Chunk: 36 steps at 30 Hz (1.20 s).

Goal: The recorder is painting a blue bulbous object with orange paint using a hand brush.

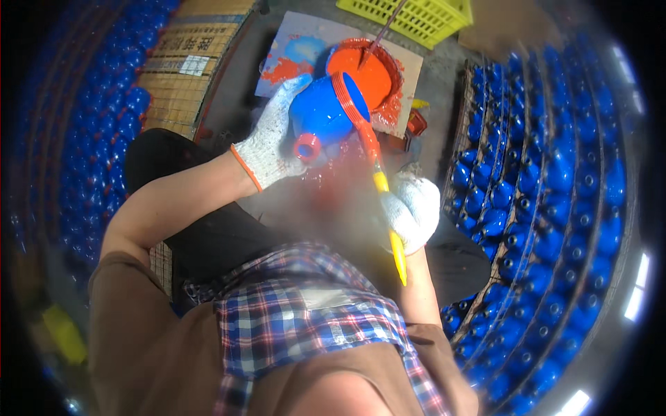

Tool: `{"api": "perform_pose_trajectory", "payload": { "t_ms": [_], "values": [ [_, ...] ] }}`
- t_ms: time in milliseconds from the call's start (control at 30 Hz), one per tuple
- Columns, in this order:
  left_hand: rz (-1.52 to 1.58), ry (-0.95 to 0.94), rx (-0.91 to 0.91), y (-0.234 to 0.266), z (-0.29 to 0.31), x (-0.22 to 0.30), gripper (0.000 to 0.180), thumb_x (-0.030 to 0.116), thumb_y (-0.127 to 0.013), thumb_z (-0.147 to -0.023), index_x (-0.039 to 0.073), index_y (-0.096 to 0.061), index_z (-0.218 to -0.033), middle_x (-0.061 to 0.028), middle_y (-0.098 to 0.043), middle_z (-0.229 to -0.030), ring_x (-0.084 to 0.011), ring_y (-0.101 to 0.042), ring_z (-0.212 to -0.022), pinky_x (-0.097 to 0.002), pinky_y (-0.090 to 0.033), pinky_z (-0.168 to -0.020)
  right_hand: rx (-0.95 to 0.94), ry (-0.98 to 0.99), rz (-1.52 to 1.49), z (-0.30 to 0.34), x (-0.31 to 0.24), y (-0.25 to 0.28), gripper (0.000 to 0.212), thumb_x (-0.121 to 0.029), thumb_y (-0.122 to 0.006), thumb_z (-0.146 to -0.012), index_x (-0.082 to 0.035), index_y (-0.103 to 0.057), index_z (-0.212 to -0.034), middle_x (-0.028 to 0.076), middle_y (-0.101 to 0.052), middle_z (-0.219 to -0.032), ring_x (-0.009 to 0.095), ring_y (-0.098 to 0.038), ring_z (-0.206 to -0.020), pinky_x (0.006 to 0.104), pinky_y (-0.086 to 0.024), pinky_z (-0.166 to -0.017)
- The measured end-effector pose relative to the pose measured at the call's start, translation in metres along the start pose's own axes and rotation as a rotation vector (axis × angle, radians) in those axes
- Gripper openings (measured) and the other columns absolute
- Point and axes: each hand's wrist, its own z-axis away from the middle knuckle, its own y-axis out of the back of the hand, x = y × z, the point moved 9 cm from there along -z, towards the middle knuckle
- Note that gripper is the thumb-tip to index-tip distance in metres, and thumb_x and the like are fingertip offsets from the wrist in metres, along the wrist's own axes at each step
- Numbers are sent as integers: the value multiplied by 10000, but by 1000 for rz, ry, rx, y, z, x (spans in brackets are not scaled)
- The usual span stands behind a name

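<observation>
My left hand (276,128), in a white knit glove with an orange cuff edge, grips a glossy blue bell-shaped piece (318,107) from its left side. A small red neck with a hole points toward me, and a ribbed red rim (349,98) runs round the wide end. In my right hand (414,211), also gloved, is a paintbrush (381,184) with a yellow handle. Its red-coated head meets the lower right of the rim. Just beyond the piece stands a round tub of red paint (378,75), with a stick leaning in it.
The tub rests on a paint-smeared board (409,69). Behind it is a yellow-green plastic crate (420,19). Rows of similar blue pieces (548,243) line the right, and more with red parts (90,139) are stacked left, beside a brown carton (187,62).
</observation>
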Motion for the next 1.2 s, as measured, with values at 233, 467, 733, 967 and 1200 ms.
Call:
{"api": "perform_pose_trajectory", "payload": {
  "t_ms": [233, 467, 733, 967, 1200],
  "values": [
    [-157, -94, 365, 30, 13, 7, 672, 630, -433, -878, 94, -471, -1281, -200, -646, -986, -311, -650, -573, -322, -496, -323, 22, -61, -30, 12, 7, 21, 267, -173, -735, -577, -130, -650, -826, 87, -612, -783, 284, -612, -720, 387, -470, -639],
    [-1026, -211, 257, 6, 20, 31, 574, 350, -635, -850, 54, -465, -1312, -123, -612, -1123, -228, -642, -956, -332, -565, -736, 430, -762, -110, 12, 83, 41, 209, -114, -534, -874, 21, -583, -1027, 216, -577, -1000, 323, -572, -904, 421, -464, -771],
    [-2638, -382, 242, -42, 17, -8, 570, 215, -735, -682, 39, -532, -1185, -146, -570, -1071, -284, -588, -981, -352, -513, -809, -45, -929, -305, 4, 168, -49, 446, -412, -506, -915, 25, -595, -893, 185, -649, -751, 302, -640, -717, 396, -482, -673],
    [-2945, -400, 76, -38, 19, -30, 563, 240, -713, -686, 48, -535, -1184, -127, -555, -1098, -281, -555, -989, -375, -515, -778, -317, -471, -111, -6, 135, -73, 266, -103, -599, -825, 0, -569, -1068, 187, -590, -882, 310, -615, -724, 382, -504, -624],
    [-2761, -284, 191, -30, 18, -9, 633, 277, -759, -651, 49, -541, -1200, -126, -577, -1080, -279, -581, -980, -364, -516, -803, -213, -478, -96, -11, 99, -40, 357, -37, -639, -791, -15, -569, -1140, 190, -599, -939, 324, -612, -781, 375, -508, -642]
  ]
}}
